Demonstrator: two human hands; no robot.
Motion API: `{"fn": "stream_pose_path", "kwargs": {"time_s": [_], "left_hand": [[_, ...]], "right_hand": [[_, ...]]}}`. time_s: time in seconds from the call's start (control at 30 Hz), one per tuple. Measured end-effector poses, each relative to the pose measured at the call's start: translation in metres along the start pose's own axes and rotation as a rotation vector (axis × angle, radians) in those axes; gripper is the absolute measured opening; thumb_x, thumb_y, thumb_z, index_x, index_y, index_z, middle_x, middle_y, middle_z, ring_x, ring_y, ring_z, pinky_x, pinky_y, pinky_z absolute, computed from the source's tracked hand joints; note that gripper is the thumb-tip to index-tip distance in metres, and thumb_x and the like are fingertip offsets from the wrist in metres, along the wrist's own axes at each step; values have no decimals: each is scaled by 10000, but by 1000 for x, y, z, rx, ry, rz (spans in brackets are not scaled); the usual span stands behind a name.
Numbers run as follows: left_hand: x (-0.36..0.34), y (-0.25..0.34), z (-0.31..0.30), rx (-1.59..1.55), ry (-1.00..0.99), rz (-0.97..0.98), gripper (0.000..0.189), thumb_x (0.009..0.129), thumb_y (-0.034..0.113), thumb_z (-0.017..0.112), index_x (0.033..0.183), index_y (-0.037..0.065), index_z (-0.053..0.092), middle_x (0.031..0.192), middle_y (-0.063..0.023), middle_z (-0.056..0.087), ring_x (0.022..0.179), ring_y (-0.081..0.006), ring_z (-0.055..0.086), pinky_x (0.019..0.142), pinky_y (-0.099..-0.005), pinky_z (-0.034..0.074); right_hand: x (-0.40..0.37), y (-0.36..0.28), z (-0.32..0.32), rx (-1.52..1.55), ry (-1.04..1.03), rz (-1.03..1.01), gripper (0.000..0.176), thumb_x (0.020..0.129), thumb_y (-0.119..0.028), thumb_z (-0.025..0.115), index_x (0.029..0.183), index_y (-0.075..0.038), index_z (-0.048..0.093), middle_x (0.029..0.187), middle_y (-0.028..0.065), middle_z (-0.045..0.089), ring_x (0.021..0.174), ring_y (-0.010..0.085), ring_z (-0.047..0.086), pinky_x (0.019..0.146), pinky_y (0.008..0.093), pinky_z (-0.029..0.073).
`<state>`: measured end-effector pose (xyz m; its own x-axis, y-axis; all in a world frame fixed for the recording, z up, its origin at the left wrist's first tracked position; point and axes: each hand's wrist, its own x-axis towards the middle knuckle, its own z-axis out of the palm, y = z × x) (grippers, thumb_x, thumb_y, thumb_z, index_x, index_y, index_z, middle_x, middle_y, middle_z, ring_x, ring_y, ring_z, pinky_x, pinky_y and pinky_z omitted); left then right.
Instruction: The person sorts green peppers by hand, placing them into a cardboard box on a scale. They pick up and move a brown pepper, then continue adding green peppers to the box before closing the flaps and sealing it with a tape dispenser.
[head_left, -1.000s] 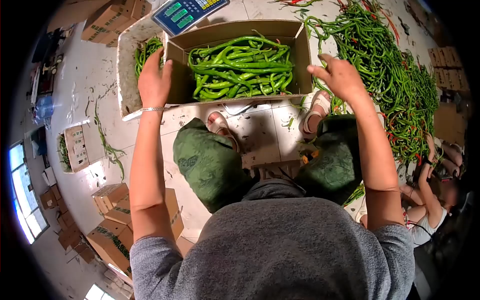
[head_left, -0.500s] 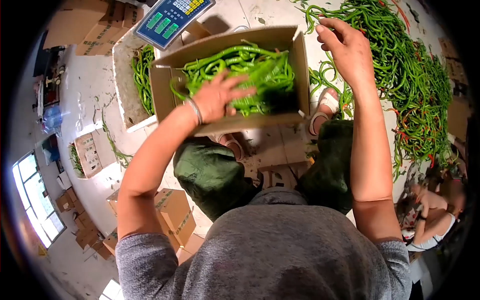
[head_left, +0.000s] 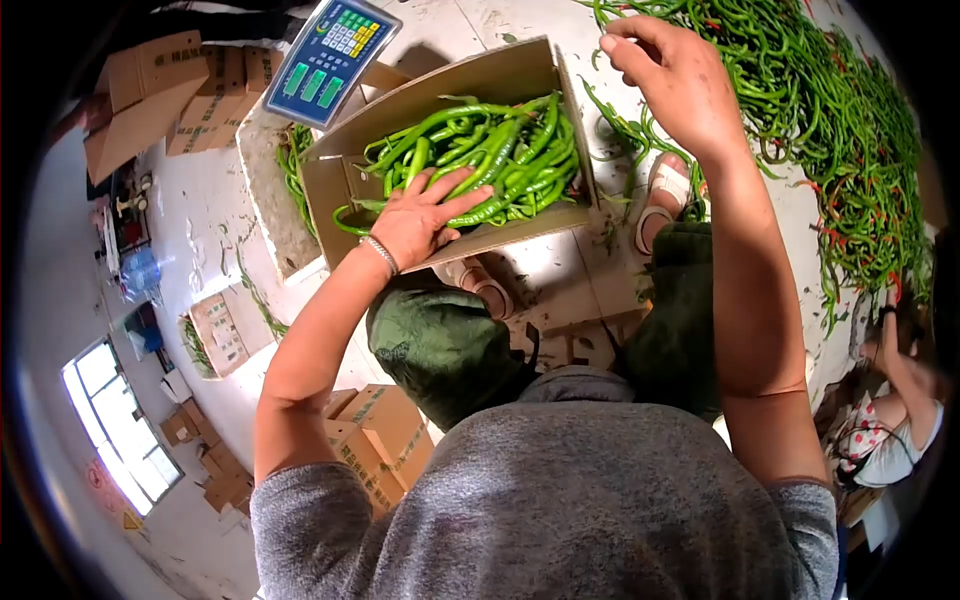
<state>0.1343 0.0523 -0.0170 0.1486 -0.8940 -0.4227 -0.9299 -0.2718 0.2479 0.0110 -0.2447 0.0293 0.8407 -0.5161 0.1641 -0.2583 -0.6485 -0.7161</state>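
Long green chili peppers (head_left: pixel 500 160) fill an open cardboard box (head_left: pixel 330 205) in front of me. My left hand (head_left: pixel 415 225) rests on the peppers at the box's near left side, its fingers spread. To the right of the box, my right hand (head_left: pixel 680 85) hovers over the floor with loosely curled fingers. Thumb and forefinger are a little apart, and I see nothing held between them. A few loose chili peppers (head_left: pixel 632 130) lie on the floor below that hand. A digital scale display (head_left: pixel 330 60) stands tilted behind the box's left corner.
A large heap of green and red peppers (head_left: pixel 810 130) spreads over the floor at right. A white foam box (head_left: pixel 262 170) with peppers stands left of the carton. Cardboard boxes (head_left: pixel 385 435) are at lower left. Another person (head_left: pixel 890 430) is at far right.
My left hand has settled from a blurred sweep onto the peppers, which now lie still. My right hand has shifted slightly up and left. The view has turned a little.
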Motion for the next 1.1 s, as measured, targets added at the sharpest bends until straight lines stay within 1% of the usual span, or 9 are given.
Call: {"fn": "stream_pose_path", "kwargs": {"time_s": [0.07, 0.2, 0.23, 0.3, 0.37, 0.43, 0.53, 0.87, 1.1], "left_hand": [[-2, 4, -11, -13, -41, -50, 678, 727, 201, 654, 1332, 335, 379, 1401, -30, 339, 1193, -345, 388, 934, -537, 359], [3, 7, -42, -53, -198, -184, 449, 767, 280, 651, 1205, 284, 552, 1273, -54, 493, 1210, -256, 420, 982, -680, 97], [9, 8, -49, 14, -78, -132, 284, 793, 259, 620, 1069, 195, 631, 1125, -86, 577, 1092, -259, 515, 950, -600, 277], [36, 16, -69, -170, 62, -213, 178, 793, 167, 601, 954, 105, 641, 953, -123, 606, 925, -288, 576, 826, -470, 425], [62, 21, -64, -299, 314, 27, 212, 752, -30, 555, 954, 9, 605, 881, -138, 597, 816, -330, 575, 716, -345, 468], [94, 16, -41, -504, 249, 106, 287, 727, -22, 520, 969, 77, 638, 934, -144, 616, 855, -328, 586, 768, -398, 465], [119, 11, -14, -91, 52, -98, 407, 695, 21, 539, 1067, 157, 634, 1021, -121, 626, 926, -301, 594, 818, -378, 475], [129, 4, 10, -98, 239, -102, 237, 695, 15, 565, 886, 133, 644, 911, -87, 562, 843, -296, 585, 718, -392, 485], [90, 25, 12, -125, 489, -68, 269, 640, -12, 552, 879, 95, 613, 860, -109, 549, 778, -310, 585, 627, -393, 493]], "right_hand": [[-3, -12, -16, 22, -60, 99, 387, 857, -275, 565, 1178, -78, 479, 1056, 114, 539, 832, 231, 577, 745, 357, 473], [-3, -7, -20, 47, -100, 133, 367, 843, -304, 554, 1096, -37, 553, 900, 114, 596, 784, 193, 585, 710, 312, 460], [-4, -3, -16, 106, -36, 94, 364, 832, -325, 559, 1005, -11, 618, 752, 97, 636, 686, 165, 602, 649, 292, 458], [-3, -1, -18, 99, -53, 107, 376, 830, -329, 560, 1010, -3, 613, 765, 110, 638, 691, 181, 604, 662, 302, 457], [-3, 1, -17, 99, -63, 103, 374, 831, -323, 565, 1012, 2, 609, 759, 112, 633, 685, 178, 596, 659, 299, 455], [-1, 6, -14, 81, -73, 105, 371, 834, -314, 568, 1014, 9, 605, 749, 111, 626, 680, 176, 585, 656, 296, 451], [-3, 8, -13, 71, -62, 85, 362, 837, -301, 571, 1010, 15, 601, 732, 107, 615, 668, 169, 568, 649, 292, 445], [-7, 9, -20, 111, -55, 92, 310, 802, -311, 541, 897, -27, 624, 769, 188, 612, 758, 352, 583, 688, 412, 447], [-8, 16, -23, 133, -18, 14, 316, 822, -305, 540, 929, -16, 611, 811, 196, 612, 774, 356, 577, 676, 405, 440]]}}
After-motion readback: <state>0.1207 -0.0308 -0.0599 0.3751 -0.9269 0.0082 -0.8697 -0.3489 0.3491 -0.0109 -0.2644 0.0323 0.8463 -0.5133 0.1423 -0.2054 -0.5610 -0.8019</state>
